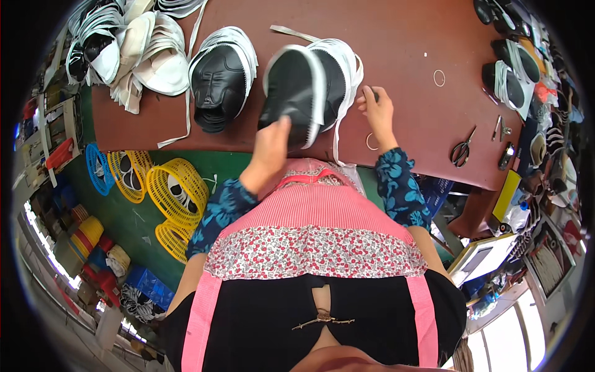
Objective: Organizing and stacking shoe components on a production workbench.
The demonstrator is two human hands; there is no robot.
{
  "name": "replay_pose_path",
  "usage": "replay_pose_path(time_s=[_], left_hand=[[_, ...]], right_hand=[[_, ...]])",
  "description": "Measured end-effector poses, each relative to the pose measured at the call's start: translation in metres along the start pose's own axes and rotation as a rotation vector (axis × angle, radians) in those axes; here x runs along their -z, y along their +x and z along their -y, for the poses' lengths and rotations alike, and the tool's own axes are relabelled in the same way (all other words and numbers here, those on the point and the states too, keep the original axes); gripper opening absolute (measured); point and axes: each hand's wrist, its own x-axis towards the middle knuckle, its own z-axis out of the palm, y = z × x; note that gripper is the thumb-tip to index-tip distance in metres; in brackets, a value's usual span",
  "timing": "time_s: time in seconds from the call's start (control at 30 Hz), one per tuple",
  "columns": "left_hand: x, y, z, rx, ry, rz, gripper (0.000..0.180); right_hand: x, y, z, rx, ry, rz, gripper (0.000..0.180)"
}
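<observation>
My left hand (pixel 271 147) grips the near end of a black shoe upper (pixel 291 90) with a white stitched edge; the piece is smeared by motion. It is lifted over a stack of similar black uppers (pixel 335 80) with white linings and a loose white strap. Just right of that stack my right hand (pixel 377 111) is raised, its fingers closed around something small and dark that I cannot make out. To the left of my left hand lies another stack of black uppers (pixel 218 87), toe side toward me.
White and beige shoe pieces (pixel 162 59) are piled at the back left. Scissors (pixel 462 149) and small tools lie on the brown table (pixel 421 93) at right, beside more black uppers (pixel 509 84). Yellow baskets (pixel 176 192) stand on the green floor at left.
</observation>
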Motion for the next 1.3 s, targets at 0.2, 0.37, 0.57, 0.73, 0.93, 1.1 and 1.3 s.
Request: replay_pose_path(time_s=[0.2,0.37,0.57,0.73,0.93,1.1,1.3], left_hand=[[0.042,-0.047,0.015,0.442,-1.080,0.023,0.042],[0.023,-0.052,0.017,0.639,-1.156,-0.042,0.051],[-0.002,-0.038,-0.010,0.528,-0.832,0.084,0.040],[-0.039,-0.029,0.003,0.058,-0.151,0.155,0.031],[-0.030,-0.017,0.005,-0.042,-0.062,-0.014,0.027],[-0.032,-0.010,0.011,-0.203,0.154,-0.007,0.033],[-0.002,-0.019,0.022,0.414,-0.630,0.117,0.041]], right_hand=[[-0.001,-0.034,-0.024,-0.075,0.314,0.162,0.026],[-0.011,-0.036,-0.028,-0.098,0.369,0.191,0.025],[-0.013,-0.041,-0.027,-0.113,0.331,0.154,0.025],[-0.020,-0.047,-0.022,-0.163,0.398,0.245,0.024],[-0.024,-0.064,-0.008,-0.078,0.517,0.235,0.019],[-0.028,-0.058,-0.024,-0.050,0.483,0.138,0.016],[-0.019,-0.060,0.003,0.016,0.593,0.176,0.016]])
